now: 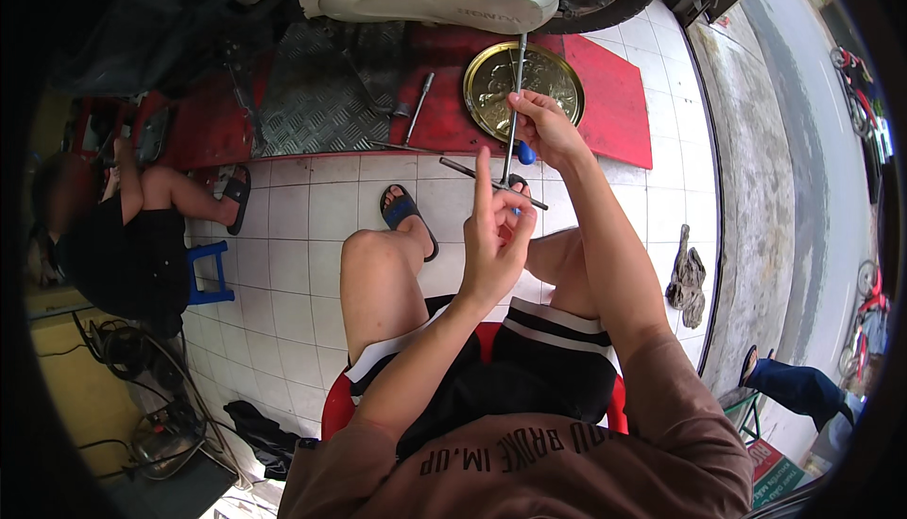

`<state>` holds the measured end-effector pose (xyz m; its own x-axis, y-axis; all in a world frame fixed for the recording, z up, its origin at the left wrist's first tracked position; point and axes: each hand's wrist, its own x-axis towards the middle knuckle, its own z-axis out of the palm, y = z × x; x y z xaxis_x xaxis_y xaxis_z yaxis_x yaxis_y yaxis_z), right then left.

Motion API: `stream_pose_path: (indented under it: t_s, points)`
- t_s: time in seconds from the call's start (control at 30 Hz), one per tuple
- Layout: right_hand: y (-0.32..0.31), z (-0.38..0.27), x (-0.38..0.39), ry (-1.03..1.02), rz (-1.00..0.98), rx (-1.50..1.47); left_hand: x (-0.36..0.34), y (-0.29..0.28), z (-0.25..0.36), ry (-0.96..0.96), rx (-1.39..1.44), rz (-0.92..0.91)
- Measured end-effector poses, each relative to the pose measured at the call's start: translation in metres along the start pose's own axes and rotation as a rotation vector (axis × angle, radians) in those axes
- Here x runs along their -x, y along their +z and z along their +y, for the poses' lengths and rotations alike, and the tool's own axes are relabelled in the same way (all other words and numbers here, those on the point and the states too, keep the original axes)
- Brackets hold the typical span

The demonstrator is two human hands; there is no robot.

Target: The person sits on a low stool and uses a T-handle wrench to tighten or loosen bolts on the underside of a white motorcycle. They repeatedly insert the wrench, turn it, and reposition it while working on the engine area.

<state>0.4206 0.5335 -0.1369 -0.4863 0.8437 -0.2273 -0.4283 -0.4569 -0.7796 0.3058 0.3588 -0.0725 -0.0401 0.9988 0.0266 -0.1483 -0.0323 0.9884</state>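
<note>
A long T-handle wrench (456, 165) runs up to the underside of the silver engine cover (425, 0) of a motorbike. My right hand (553, 132) pinches its shaft partway up, thumb and fingers closed round it. My left hand (496, 240) is at the crossbar, its index finger stretched out and the other fingers curled at the bar. Behind the shaft sits a round gold tray (482, 75) on the red lift platform (614, 103). A blue knob or handle (526, 153) shows beside my right hand. Another metal tool (419, 108) lies left of the tray.
Another person (161, 198) sits at left by a blue stool (213, 273). Cables and machines (165, 443) stand lower left. A dirty rag (685, 278) lies on the tiles. At right are a seated person's leg (798, 377) and a road (803, 94) with red two-wheelers (860, 103).
</note>
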Motion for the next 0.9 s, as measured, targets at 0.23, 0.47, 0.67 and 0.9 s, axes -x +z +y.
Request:
stream_pose_path:
  t_s: [0.23, 0.47, 0.67, 0.9]
  points:
    - [0.006, -0.001, 0.002, 0.003, 0.036, -0.032, -0.010, -0.011, -0.027, -0.064, -0.392, 0.107]
    - [0.008, -0.001, 0.017, 0.193, -0.039, 0.043, -0.013, -0.010, -0.031, -0.031, -0.638, 0.091]
    - [0.009, 0.006, 0.035, 0.261, -0.140, 0.195, -0.016, -0.016, -0.039, -0.166, -0.232, -0.048]
    - [0.012, 0.013, 0.024, 0.189, -0.137, 0.160, -0.009, -0.004, -0.006, 0.087, -0.118, 0.105]
